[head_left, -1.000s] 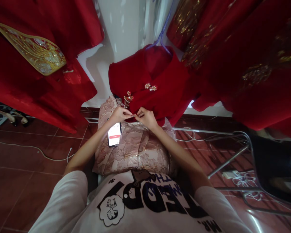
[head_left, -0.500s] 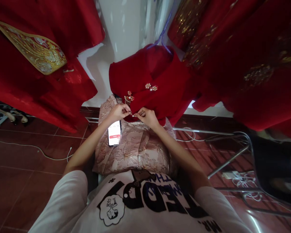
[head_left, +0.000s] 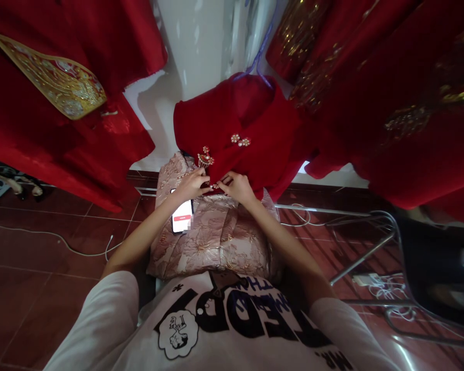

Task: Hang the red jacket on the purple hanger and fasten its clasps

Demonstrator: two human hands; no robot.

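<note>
A red garment (head_left: 216, 121) lies partly over a pink brocade cloth (head_left: 212, 232) on my lap. At its lower edge, my left hand (head_left: 194, 184) is closed, fingers pinched by a small beaded frog button (head_left: 214, 186). My right hand (head_left: 236, 187) pinches the other side of the same beaded piece. Fingers cover most of it. Above the left hand sits a beaded ornament with dangling strands (head_left: 205, 158). Farther up and to the right is a pair of flower-shaped beaded fasteners (head_left: 240, 140). A lit phone (head_left: 182, 219) rests on the brocade below my left wrist.
Red gowns with gold embroidery hang at left (head_left: 62, 82) and right (head_left: 355, 103). The red garment is on a purple hanger (head_left: 258, 64). A metal-framed chair (head_left: 406, 257) stands at right, near a cable bundle (head_left: 386, 288). A white cable (head_left: 65, 242) crosses the tiled floor.
My left hand has shifted slightly right and down, its fingers curling more over the beaded frog button. My right hand stays almost in place.
</note>
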